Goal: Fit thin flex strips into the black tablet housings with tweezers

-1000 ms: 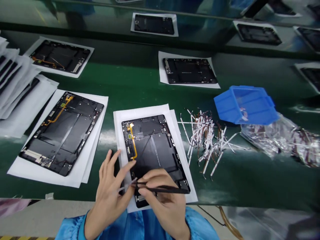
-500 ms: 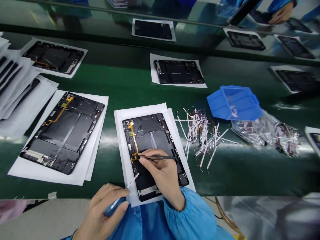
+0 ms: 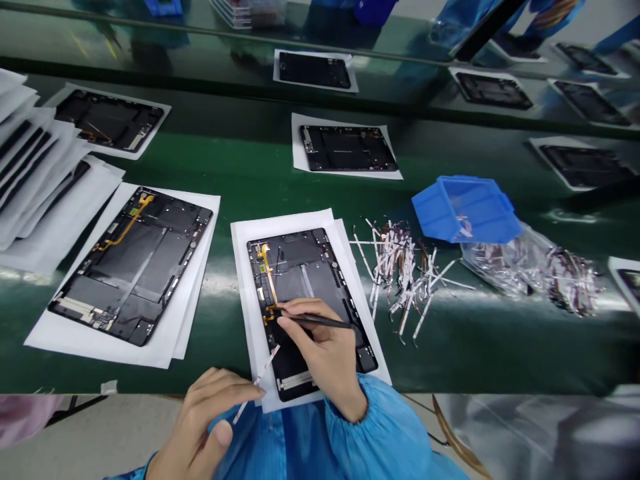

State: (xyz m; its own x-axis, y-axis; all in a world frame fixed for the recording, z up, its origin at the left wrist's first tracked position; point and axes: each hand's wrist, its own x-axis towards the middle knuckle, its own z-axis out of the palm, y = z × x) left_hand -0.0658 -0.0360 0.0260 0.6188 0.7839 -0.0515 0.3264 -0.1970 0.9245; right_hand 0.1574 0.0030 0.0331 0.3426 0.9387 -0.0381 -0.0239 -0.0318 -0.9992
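Note:
My right hand (image 3: 325, 353) pinches black tweezers (image 3: 323, 321) over an open black tablet housing (image 3: 300, 250). Their tip is at the lower end of an orange flex cable (image 3: 271, 283) along the housing's left side. My left hand (image 3: 200, 413) is at the table's front edge, thumb apart from the fingers. Its index fingertip touches or lies just over a thin white strip (image 3: 270, 359), which slants from the housing's left edge down past the table edge; the exact contact is unclear. Beneath the housing lie white paper sheets (image 3: 245, 267).
Left is another tablet housing (image 3: 135, 267) on paper, with a stack of papers and housings (image 3: 45, 180) behind it. To the right are a pile of thin white strips (image 3: 405, 273), a blue bin (image 3: 465, 210) and a clear plastic bag (image 3: 505, 260). More housings lie farther back.
My left thumb has moved down, away from the fingers, and more of the white strip shows below them. My right hand and the tweezers stay almost in place.

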